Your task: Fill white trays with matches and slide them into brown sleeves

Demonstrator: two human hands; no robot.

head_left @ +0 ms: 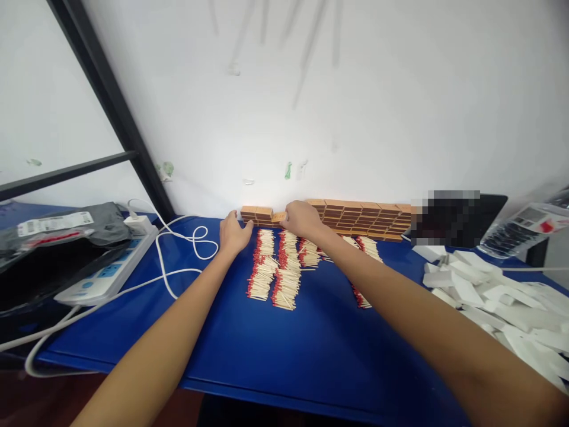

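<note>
Along the wall runs a stacked row of matchboxes point(367, 219), lower toward its left end. My right hand point(302, 218) is closed on a matchbox point(279, 217) over the low part of the row; its fingertips are partly hidden. At the row's left end my left hand point(236, 231) has thumb and fingers apart, its thumb beside the end boxes, holding nothing. Red-tipped matches point(287, 284) lie in columns on the blue table point(311, 350) in front of the boxes. More matches point(368, 248) lie partly under my right forearm.
A power strip point(106, 273) with white cables point(162, 261) and a grey plastic bag point(102, 222) are at the left. White blocks point(484, 284) are piled at the right, near a dark tablet-like object point(482, 219) and a clear plastic package point(515, 228).
</note>
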